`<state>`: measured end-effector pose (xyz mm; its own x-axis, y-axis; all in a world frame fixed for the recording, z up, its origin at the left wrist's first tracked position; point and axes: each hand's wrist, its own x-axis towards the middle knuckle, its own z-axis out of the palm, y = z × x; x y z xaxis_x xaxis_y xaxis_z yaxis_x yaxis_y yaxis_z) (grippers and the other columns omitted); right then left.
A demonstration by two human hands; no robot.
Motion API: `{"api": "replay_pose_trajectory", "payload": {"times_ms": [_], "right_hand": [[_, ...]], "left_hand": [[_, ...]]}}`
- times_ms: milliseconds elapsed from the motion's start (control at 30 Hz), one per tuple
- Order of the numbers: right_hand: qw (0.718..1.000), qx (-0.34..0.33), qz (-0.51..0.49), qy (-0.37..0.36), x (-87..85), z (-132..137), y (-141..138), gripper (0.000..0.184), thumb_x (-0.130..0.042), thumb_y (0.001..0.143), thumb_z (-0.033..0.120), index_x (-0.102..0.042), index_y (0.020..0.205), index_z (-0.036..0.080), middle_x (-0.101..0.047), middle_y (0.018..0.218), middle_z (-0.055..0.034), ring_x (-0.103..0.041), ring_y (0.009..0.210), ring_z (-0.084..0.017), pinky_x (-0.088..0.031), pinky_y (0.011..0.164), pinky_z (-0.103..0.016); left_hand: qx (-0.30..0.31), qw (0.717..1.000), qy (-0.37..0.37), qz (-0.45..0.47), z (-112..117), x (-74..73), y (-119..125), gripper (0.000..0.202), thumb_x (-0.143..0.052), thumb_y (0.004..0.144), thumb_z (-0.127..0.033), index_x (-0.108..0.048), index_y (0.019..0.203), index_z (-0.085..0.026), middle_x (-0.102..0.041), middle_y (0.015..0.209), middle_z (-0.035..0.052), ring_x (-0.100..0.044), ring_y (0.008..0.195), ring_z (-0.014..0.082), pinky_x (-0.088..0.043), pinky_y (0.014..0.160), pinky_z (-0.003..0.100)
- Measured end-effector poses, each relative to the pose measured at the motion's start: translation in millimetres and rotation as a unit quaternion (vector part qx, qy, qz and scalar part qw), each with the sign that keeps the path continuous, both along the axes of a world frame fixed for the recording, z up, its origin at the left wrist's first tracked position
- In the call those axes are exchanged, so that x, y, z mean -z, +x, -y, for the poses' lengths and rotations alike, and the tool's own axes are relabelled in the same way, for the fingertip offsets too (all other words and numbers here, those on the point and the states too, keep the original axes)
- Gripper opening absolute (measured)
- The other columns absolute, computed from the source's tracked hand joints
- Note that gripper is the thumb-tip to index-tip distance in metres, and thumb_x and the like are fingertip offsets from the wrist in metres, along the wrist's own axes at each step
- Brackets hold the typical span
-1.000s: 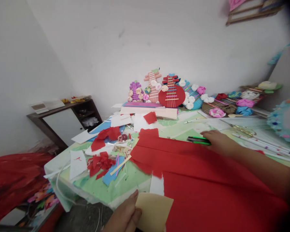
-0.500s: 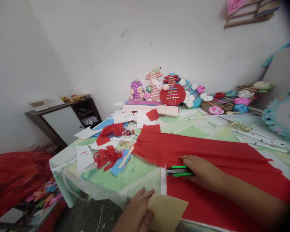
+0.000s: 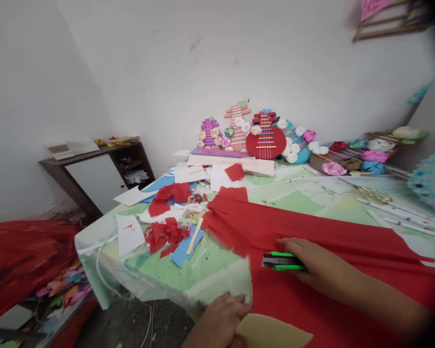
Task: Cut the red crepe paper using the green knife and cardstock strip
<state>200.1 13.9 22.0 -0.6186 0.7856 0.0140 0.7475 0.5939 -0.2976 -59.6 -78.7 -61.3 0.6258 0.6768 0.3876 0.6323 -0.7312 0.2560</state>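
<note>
A large red sheet (image 3: 333, 270) lies spread over the near part of the table (image 3: 217, 275). My right hand (image 3: 313, 266) rests on it, fingers closed round a green and black utility knife (image 3: 281, 261) that points left. My left hand (image 3: 221, 326) is at the table's near edge, pinching a tan piece of card (image 3: 271, 331) by its left side. The card lies flat over the red sheet's near corner.
Red, blue and white paper scraps (image 3: 170, 227) litter the table's left part. Paper guitars and flowers (image 3: 264, 137) stand along the back wall. Scissors (image 3: 369, 193) and pens (image 3: 406, 215) lie at the right. A dark side cabinet (image 3: 94, 174) stands at the left, red cloth (image 3: 18, 261) below it.
My right hand carried the knife from the far side of the red sheet to its near middle. My left hand and the tan card dropped lower in view and shifted right.
</note>
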Motion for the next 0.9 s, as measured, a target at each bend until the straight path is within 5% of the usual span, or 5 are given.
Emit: {"api": "replay_pose_trajectory", "payload": {"times_ms": [233, 400, 500, 700, 900], "right_hand": [[0.999, 0.026, 0.033, 0.004, 11.7, -2.5, 17.8, 0.041, -0.048, 0.074, 0.023, -0.053, 0.114, 0.014, -0.052, 0.121, -0.0142, -0.048, 0.109, -0.028, -0.036, 0.092, -0.042], [1.0, 0.018, -0.013, -0.006, 5.6, 1.8, 11.8, 0.034, -0.048, 0.071, 0.016, -0.056, 0.104, 0.019, -0.058, 0.109, -0.011, -0.053, 0.098, -0.025, -0.041, 0.085, -0.037], [0.999, 0.015, -0.03, -0.021, 0.7, 3.5, 7.7, 0.032, -0.048, 0.073, 0.018, -0.055, 0.103, 0.02, -0.059, 0.107, -0.0103, -0.054, 0.096, -0.025, -0.041, 0.081, -0.036], [0.995, 0.036, -0.043, -0.084, -12.1, -2.6, 5.6, 0.027, -0.045, 0.077, 0.029, -0.055, 0.101, 0.023, -0.061, 0.098, -0.0077, -0.056, 0.085, -0.023, -0.042, 0.071, -0.032], [0.995, 0.087, 0.041, 0.0, -7.3, -42.4, 12.9, 0.016, -0.045, 0.076, 0.024, -0.055, 0.087, 0.019, -0.061, 0.089, -0.0093, -0.056, 0.079, -0.022, -0.039, 0.066, -0.029]], "left_hand": [[0.056, 0.986, 0.152, -0.032, -13.9, -17.4, 21.2, 0.021, -0.041, 0.089, -0.028, -0.056, 0.075, -0.021, -0.06, 0.107, 0.002, -0.049, 0.108, 0.0149, -0.036, 0.093, 0.027], [0.086, 0.977, 0.192, -0.046, -21.2, -4.2, 28.0, 0.023, -0.043, 0.089, -0.028, -0.055, 0.069, -0.022, -0.064, 0.099, -0.0033, -0.054, 0.099, 0.0116, -0.028, 0.098, 0.027], [0.089, 0.975, 0.201, -0.037, -19.2, -2.7, 23.5, 0.018, -0.043, 0.088, -0.022, -0.056, 0.076, -0.022, -0.065, 0.093, -0.0079, -0.055, 0.097, 0.0084, -0.021, 0.101, 0.024], [0.064, 0.987, 0.136, -0.062, -14.8, -11.0, 12.7, 0.027, -0.033, 0.09, -0.013, -0.049, 0.109, -0.02, -0.066, 0.089, -0.0042, -0.055, 0.097, 0.0066, -0.022, 0.101, 0.022], [0.06, 0.983, 0.156, -0.077, -17.5, 4.4, 9.1, 0.028, -0.037, 0.089, -0.016, -0.046, 0.115, -0.023, -0.065, 0.093, -0.0037, -0.056, 0.095, 0.0077, -0.026, 0.1, 0.023]]}}
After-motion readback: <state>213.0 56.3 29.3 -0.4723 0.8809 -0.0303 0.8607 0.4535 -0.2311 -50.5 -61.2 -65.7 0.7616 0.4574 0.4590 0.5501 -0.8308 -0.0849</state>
